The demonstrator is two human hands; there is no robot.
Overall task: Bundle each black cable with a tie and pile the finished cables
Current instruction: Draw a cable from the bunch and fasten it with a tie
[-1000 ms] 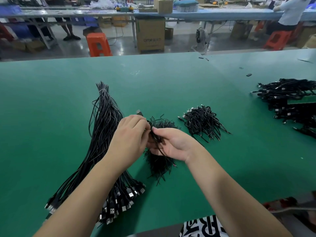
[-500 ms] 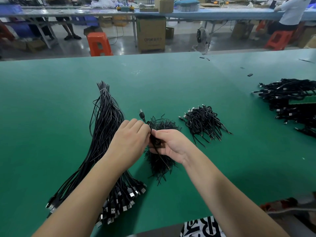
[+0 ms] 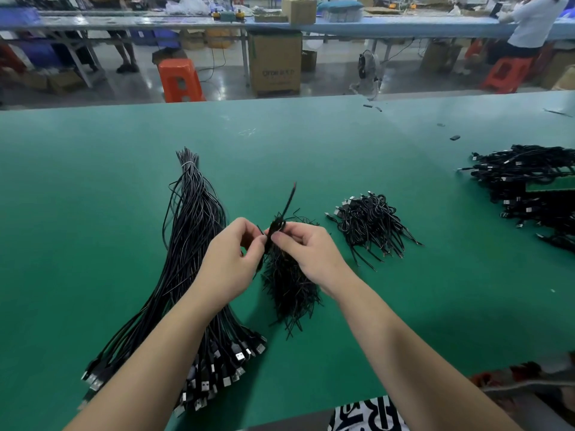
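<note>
Bare forearms [image 3: 174, 353], no sleeves; black-and-white patterned garment [image 3: 367, 415] below

I see a green work table [image 3: 93, 188] filling the lower and middle frame. Beyond its far edge, a glossy grey floor [image 3: 224, 82]. An orange stool [image 3: 179, 80] stands upper left, a second orange stool [image 3: 505, 74] upper right. A cardboard box [image 3: 275, 62] sits top centre under a long blue bench [image 3: 404, 26]. A small floor fan [image 3: 367, 68] stands right of the box.
</note>
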